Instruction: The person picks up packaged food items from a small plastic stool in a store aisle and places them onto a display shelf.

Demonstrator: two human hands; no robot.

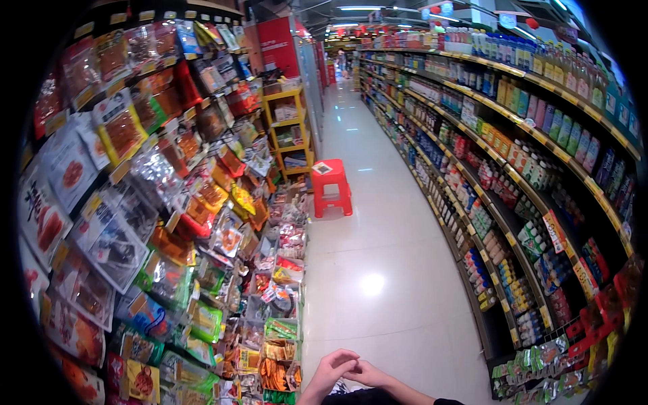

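At the lower edge, my left hand (336,366) and my right hand (366,373) meet in front of my body. The fingers of my left hand are drawn together and curl over toward the right one, whose fingers are bent in against it. No object shows in either hand. Nearest to them on the left are packets of orange-wrapped snacks (275,374) in low bins, apart from my hands. Dark clothing shows just below my wrists.
Packaged snacks (121,128) hang densely along the left. A red plastic stool (331,187) with a card on top stands in the aisle, by a yellow shelf unit (289,128). Long shelves of bottles and packs (499,155) line the right. Pale glossy floor (385,304) runs between.
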